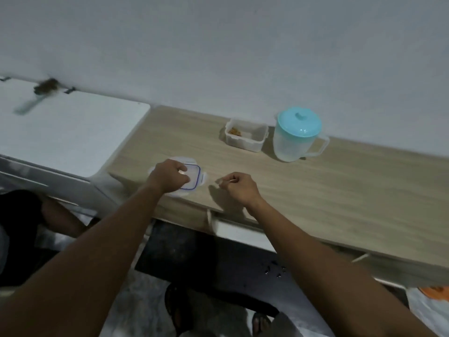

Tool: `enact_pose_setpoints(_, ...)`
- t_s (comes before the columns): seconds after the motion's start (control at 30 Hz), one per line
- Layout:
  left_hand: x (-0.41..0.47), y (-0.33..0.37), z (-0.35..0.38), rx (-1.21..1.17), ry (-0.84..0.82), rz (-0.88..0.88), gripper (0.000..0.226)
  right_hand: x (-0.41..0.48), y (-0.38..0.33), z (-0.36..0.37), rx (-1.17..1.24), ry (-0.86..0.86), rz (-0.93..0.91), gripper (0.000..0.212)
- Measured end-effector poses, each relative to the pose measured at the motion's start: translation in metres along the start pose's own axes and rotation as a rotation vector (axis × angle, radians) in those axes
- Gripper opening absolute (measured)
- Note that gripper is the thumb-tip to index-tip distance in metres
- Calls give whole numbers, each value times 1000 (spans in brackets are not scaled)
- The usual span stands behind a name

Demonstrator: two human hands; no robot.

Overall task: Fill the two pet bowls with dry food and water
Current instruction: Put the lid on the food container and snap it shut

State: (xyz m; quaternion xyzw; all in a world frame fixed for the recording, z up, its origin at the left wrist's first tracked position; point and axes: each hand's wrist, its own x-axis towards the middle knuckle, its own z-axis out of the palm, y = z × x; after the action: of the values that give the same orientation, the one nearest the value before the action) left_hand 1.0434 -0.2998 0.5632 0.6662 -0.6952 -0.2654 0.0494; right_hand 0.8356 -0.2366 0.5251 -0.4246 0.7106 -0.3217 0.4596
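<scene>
1. Two hands low at centre frame, over the near edge of the wooden counter point(340, 190).
2. Left hand point(170, 177): fingers curled down, gripping a blue-sealed clear lid point(195, 178) lying flat on the counter.
3. Right hand point(239, 188): clenched just right of the lid, pinching a thin pale thing point(222, 182), too blurred to name.
4. Upper centre-right, against the wall point(218, 57): open food container point(245, 139) with brown dry food point(235, 131) in one corner; just right of it, a translucent jug point(289, 144) under a teal cap point(299, 124).

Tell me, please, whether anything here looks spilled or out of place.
A few small dark specks lie scattered on the black surface below the counter, possibly spilled; too small to identify. The food container stands open, its lid lying apart near the front edge.
</scene>
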Motion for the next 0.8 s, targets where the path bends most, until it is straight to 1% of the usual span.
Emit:
enact_pose_setpoints(0.07, 25, -28, -5, 3, -8, -16, 47, 16, -7, 25, -43, 21, 32, 9)
enact_pose_setpoints(0.17, 57, -67, -13, 66, -41, -33, 56, 33, -18, 63, -85, 101, 109, 29)
enact_pose_setpoints(0.23, 72, -88, -20, 113, -54, -39, 61, 40, -25, 86, -120, 181, 156, 36)
enact_pose_setpoints(0.33, 97, -104, -29, 95, -111, -36, 68, 48, -35, 110, -136, 294, 193, 24)
enact_pose_setpoints(0.43, 126, -108, -37, 42, -241, -67, 66, 56, -36, 114, -60, 367, 264, 20)
enact_pose_setpoints(0.47, 134, -106, -41, 24, -272, -66, 62, 56, -37, 111, -30, 395, 291, 18)
enact_pose_setpoints(0.5, 142, -104, -43, -35, -284, -45, 53, 57, -38, 104, 17, 435, 304, 15)
enact_pose_setpoints(0.57, 152, -88, -48, -241, -286, 26, 24, 59, -46, 85, 140, 520, 286, 11)
enact_pose_setpoints(0.6, 155, -77, -50, -361, -280, 56, 14, 59, -51, 74, 188, 551, 263, 15)
enact_pose_setpoints(0.63, 157, -62, -54, -479, -263, 102, 8, 61, -58, 61, 235, 587, 225, 20)
enact_pose_setpoints(0.67, 160, -48, -59, -581, -242, 142, 6, 61, -66, 49, 266, 632, 187, 21)
enact_pose_setpoints(0.73, 168, -21, -67, -738, -223, 217, 6, 62, -82, 28, 312, 756, 87, 10)
enact_pose_setpoints(0.77, 171, -7, -71, -765, -208, 252, 6, 62, -88, 18, 327, 813, 45, 8)
enact_pose_setpoints(0.8, 172, 6, -75, -766, -192, 280, 7, 62, -93, 10, 334, 853, 16, 14)
